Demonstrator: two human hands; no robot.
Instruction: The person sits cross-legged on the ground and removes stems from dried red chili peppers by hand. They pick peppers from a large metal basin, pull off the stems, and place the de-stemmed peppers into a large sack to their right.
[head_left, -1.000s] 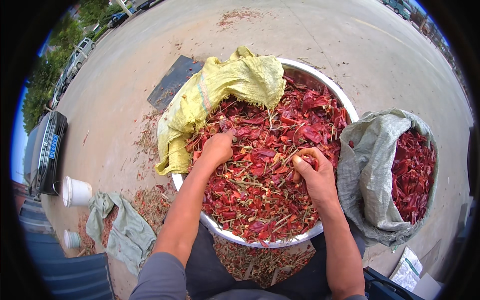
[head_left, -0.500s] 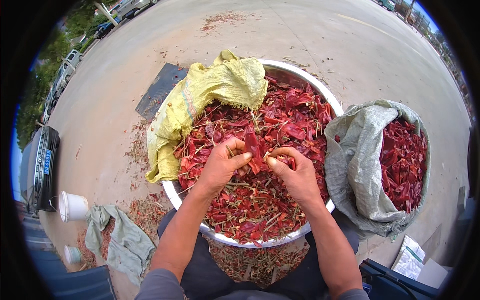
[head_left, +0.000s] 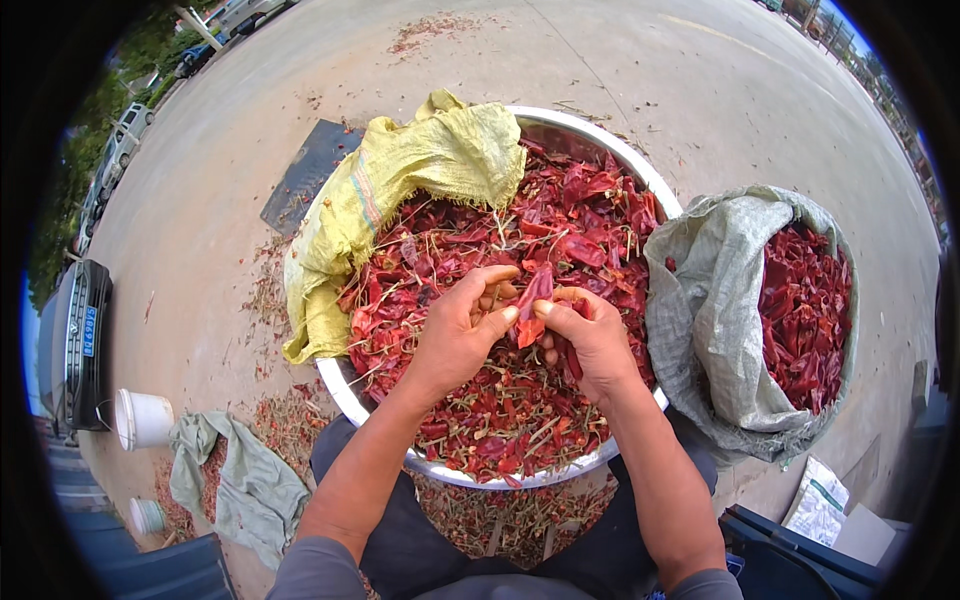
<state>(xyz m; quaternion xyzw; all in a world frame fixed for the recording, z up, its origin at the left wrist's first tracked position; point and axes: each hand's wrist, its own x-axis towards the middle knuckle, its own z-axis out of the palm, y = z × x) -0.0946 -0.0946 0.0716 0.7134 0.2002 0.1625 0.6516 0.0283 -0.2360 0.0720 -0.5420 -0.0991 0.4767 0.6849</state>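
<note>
A dried red chili pepper (head_left: 533, 308) is pinched between my two hands above a wide metal basin (head_left: 344, 392). My left hand (head_left: 462, 325) is closed, with its thumb and fingertips at the pepper's left side. From the right, my right hand (head_left: 592, 345) grips the same pepper, its thumb pressed on the pod. Another dark red pod shows under the curled fingers of that hand. Dried red chilies (head_left: 585, 215) heap the basin below, with pale stems and broken bits thicker near the front. A yellow woven sack (head_left: 440, 150) lies over the basin's back left rim.
Against the basin's right side stands a grey woven sack (head_left: 715, 300) filled with red chilies. At left are a white bucket (head_left: 143, 419), a smaller pale tub (head_left: 148, 515) and a crumpled green-grey cloth sack (head_left: 250, 495). A dark flat sheet (head_left: 310, 175) lies behind the basin.
My right hand has come in onto the pepper, its thumb now on the pod. The pepper leans more to the right. The whole view has shifted slightly.
</note>
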